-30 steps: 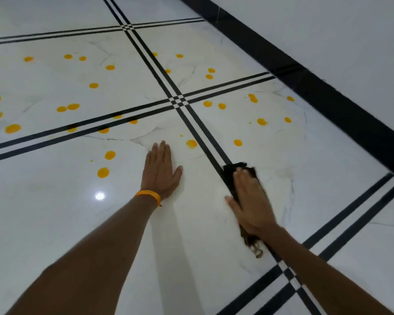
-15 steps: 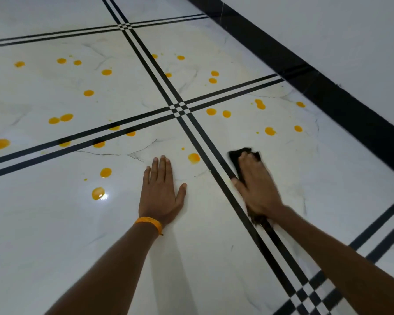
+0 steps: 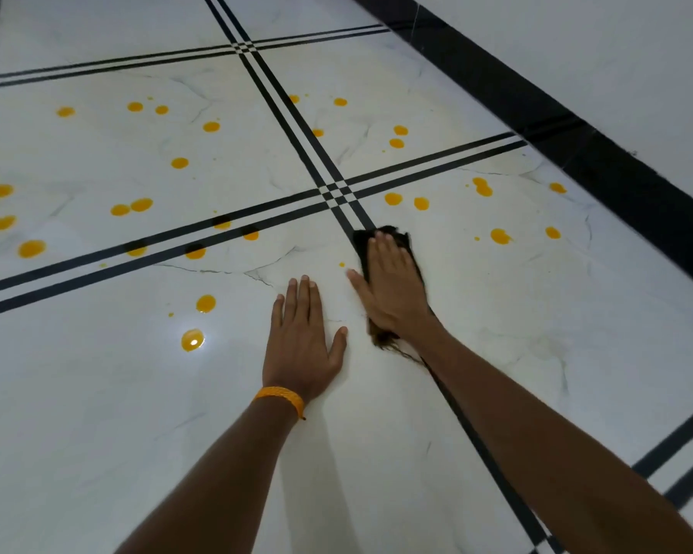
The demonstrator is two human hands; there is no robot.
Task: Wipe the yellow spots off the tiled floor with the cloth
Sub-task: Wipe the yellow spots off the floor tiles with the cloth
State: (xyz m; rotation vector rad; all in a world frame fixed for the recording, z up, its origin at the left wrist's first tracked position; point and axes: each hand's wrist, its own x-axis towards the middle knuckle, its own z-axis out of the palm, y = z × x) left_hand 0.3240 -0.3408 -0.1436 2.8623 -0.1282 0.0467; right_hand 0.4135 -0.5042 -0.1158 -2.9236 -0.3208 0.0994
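Observation:
Several yellow spots (image 3: pixel 205 303) dot the white marble floor tiles (image 3: pixel 97 393), spread across the left, far and right tiles. A dark cloth (image 3: pixel 397 237) lies on the black tile stripes just below their crossing. My right hand (image 3: pixel 391 287) presses flat on the cloth and covers most of it; frayed threads stick out near the wrist. My left hand (image 3: pixel 301 345) rests flat on the bare tile beside it, fingers apart, with an orange band on the wrist. A tiny yellow dot (image 3: pixel 341 264) sits just left of the cloth.
Double black stripes (image 3: pixel 169 241) cross the floor in a grid. A wide black border (image 3: pixel 577 145) runs along the white wall (image 3: pixel 617 54) at the right. A lamp's glare sits on a yellow spot (image 3: pixel 193 340) at the left.
My right hand has slid the cloth forward and left, from the right tile onto the black stripes. The yellow spot beside the stripes is gone. The left hand stays planted.

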